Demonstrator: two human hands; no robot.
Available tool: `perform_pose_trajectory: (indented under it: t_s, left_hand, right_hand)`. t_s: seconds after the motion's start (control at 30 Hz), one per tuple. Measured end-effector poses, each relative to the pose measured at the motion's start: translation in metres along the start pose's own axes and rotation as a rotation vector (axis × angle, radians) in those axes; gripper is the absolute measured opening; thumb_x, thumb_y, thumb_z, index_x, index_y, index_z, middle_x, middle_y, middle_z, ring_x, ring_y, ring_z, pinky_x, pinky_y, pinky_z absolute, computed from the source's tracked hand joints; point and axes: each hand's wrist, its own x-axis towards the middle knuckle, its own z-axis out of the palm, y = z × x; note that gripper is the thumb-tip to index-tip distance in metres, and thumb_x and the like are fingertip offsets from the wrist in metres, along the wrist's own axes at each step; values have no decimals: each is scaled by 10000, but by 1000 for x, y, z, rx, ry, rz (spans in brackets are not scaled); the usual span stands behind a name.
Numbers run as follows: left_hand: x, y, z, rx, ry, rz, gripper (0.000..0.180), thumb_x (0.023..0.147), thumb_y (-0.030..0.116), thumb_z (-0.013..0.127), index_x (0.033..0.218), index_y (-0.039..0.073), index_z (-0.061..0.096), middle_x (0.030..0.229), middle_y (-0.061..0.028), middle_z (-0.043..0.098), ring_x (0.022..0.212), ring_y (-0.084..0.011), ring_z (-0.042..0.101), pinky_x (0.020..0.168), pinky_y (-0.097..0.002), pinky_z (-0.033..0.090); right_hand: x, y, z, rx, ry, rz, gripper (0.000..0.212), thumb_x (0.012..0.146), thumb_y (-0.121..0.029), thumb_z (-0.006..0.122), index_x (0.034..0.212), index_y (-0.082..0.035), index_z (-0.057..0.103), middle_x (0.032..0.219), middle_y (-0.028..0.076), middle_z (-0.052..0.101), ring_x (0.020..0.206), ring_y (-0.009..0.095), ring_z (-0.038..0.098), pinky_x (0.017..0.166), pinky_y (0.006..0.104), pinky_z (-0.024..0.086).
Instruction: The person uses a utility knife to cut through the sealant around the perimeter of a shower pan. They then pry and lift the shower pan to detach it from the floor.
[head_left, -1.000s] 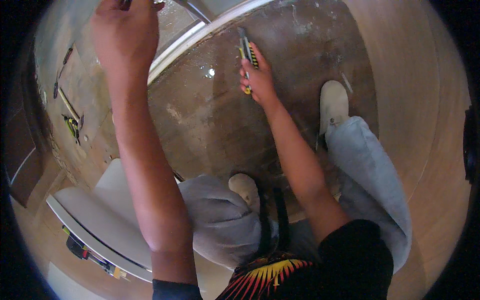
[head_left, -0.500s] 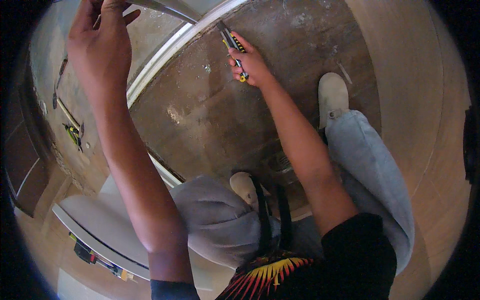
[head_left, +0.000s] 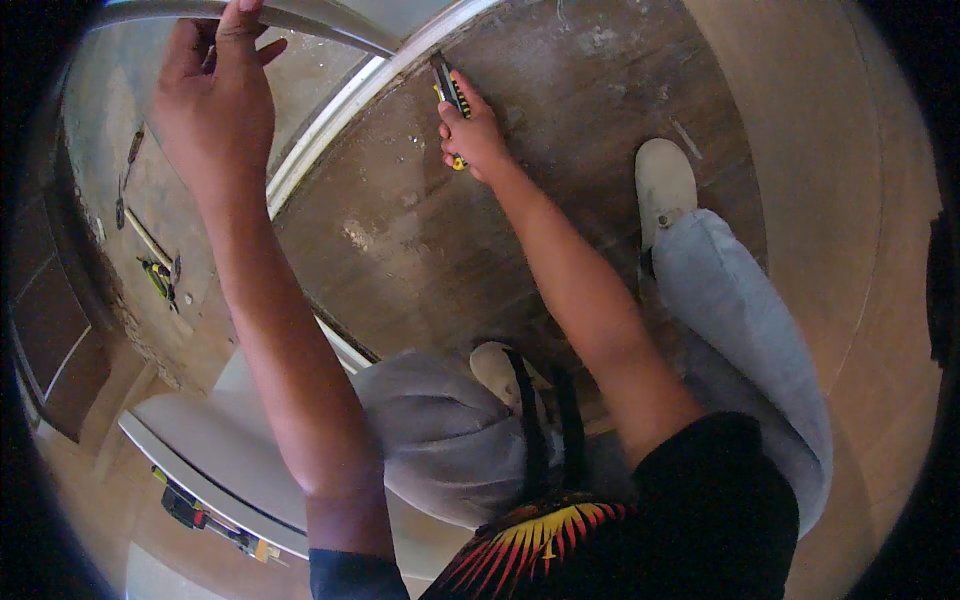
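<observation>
My right hand (head_left: 475, 135) grips a yellow and black utility knife (head_left: 449, 92), its tip against the edge where the dark brown floor (head_left: 560, 210) meets a white trim strip (head_left: 340, 120). My left hand (head_left: 215, 95) is raised at the upper left, its fingers touching a pale curved strip (head_left: 320, 22) that runs across the top of the view. My knees in grey trousers (head_left: 440, 430) and white shoes (head_left: 663, 185) rest on the dark floor.
Hand tools, among them a yellow and black one (head_left: 158, 278), lie on the rough grey surface (head_left: 150, 200) at left. A white board (head_left: 210, 450) lies at the lower left with another yellow tool (head_left: 215, 520) beside it. Light wooden flooring (head_left: 840, 250) runs along the right.
Both hands have shifted left in the view. My right hand with the knife has moved along the trim edge; my left hand has moved from the top centre toward the upper left.
</observation>
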Motion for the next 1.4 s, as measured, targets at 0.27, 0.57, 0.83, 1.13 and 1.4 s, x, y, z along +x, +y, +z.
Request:
perform_pose_trajectory:
  t_s: [0.27,0.57,0.83,1.13,1.4]
  left_hand:
    - [2,1,1,28,9,8,316,909,238,596,971,-71,587,918,-145,638,856,-222,652,746,-349,588]
    - [2,4,6,21,13,4,331,909,245,597,975,-80,584,928,-157,634,853,-228,650,754,-360,591]
    - [0,1,6,81,55,59,287,862,262,653,916,-19,632,853,-111,646,802,-192,648,686,-352,580]
    - [-2,4,11,57,55,91,307,898,248,615,932,-57,619,810,-99,637,789,-150,642,690,-319,591]
    - [-1,3,4,130,43,51,311,901,231,610,955,-75,610,873,-134,644,816,-187,650,716,-336,589]
  right_hand:
    - [6,-18,-3,-59,-50,15,539,937,-207,533,1418,-295,306,634,38,480,437,123,432,393,323,418]
    - [11,5,16,-288,213,-152,460,954,-221,500,1395,-281,381,624,46,521,457,127,483,382,315,458]
    - [2,17,37,-97,226,-148,495,955,-203,492,1416,-284,329,617,44,513,433,124,466,360,308,424]
    - [28,56,64,-93,448,-354,493,950,-189,482,1413,-248,324,729,85,537,436,145,478,341,311,407]
    - [9,-37,-28,-77,-128,133,493,941,-286,532,1397,-294,345,659,40,482,466,120,428,401,289,407]
